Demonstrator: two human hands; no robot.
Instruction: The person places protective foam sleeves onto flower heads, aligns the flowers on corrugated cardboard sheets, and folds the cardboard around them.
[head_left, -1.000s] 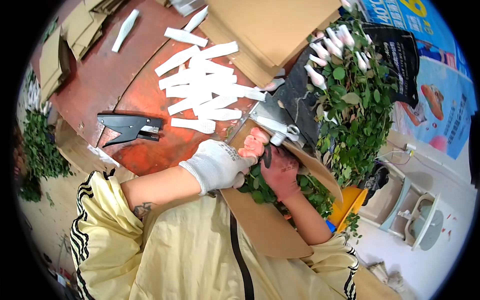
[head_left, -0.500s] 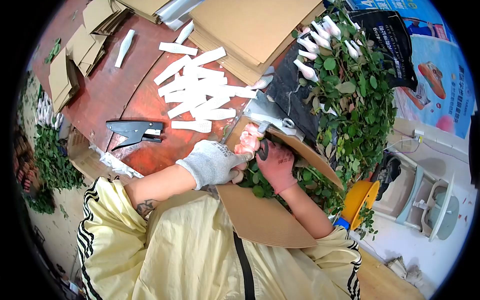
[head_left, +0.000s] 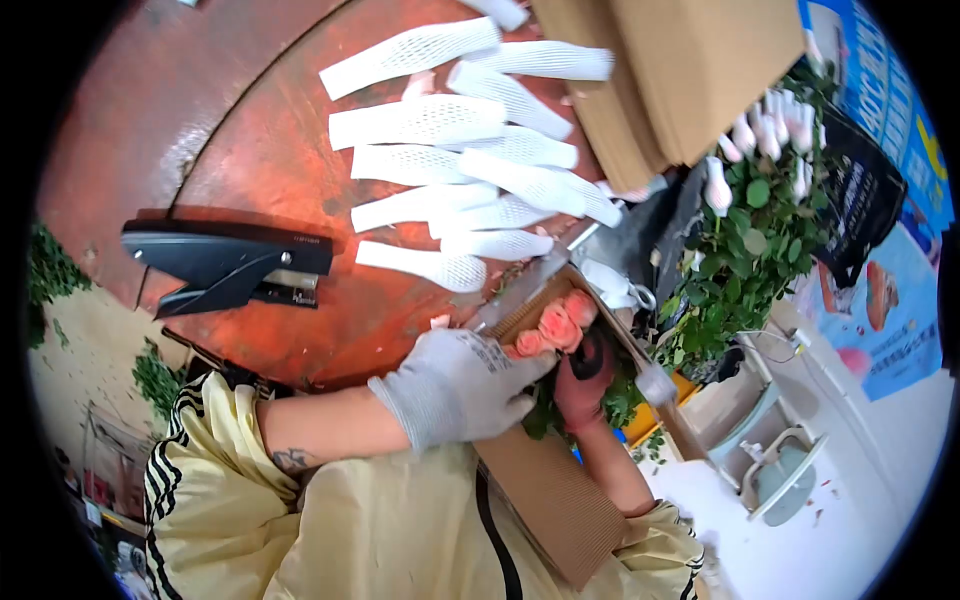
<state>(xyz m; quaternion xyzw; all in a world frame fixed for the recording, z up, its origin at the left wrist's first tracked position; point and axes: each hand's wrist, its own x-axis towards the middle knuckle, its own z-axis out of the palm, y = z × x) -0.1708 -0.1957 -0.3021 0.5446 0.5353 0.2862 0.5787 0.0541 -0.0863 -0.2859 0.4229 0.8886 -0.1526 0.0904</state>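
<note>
Several pink roses (head_left: pixel 560 325) lie together on a sheet of corrugated cardboard (head_left: pixel 550 500) in front of me, with one side of the sheet raised along their right. My right hand (head_left: pixel 583 388), in a red and black glove, is closed around the stems just below the blooms. My left hand (head_left: pixel 468 385), in a grey-white glove, reaches in from the left with fingers stretched out. Its fingertips touch the lower left blooms, and its thumb lies apart below. Green leaves show between the two hands; most of the stems are hidden.
White mesh flower sleeves (head_left: pixel 420 122) lie scattered on the red table (head_left: pixel 260 150). A black stapler (head_left: pixel 230 265) rests at the left. Cardboard sheets (head_left: pixel 700 70) are stacked at the back. Leafy roses in sleeves (head_left: pixel 745 210) stand at the right.
The view has moved closer and turned, so the table things look larger. The raised cardboard now stands closer along the blooms. Both hands stay at the roses.
</note>
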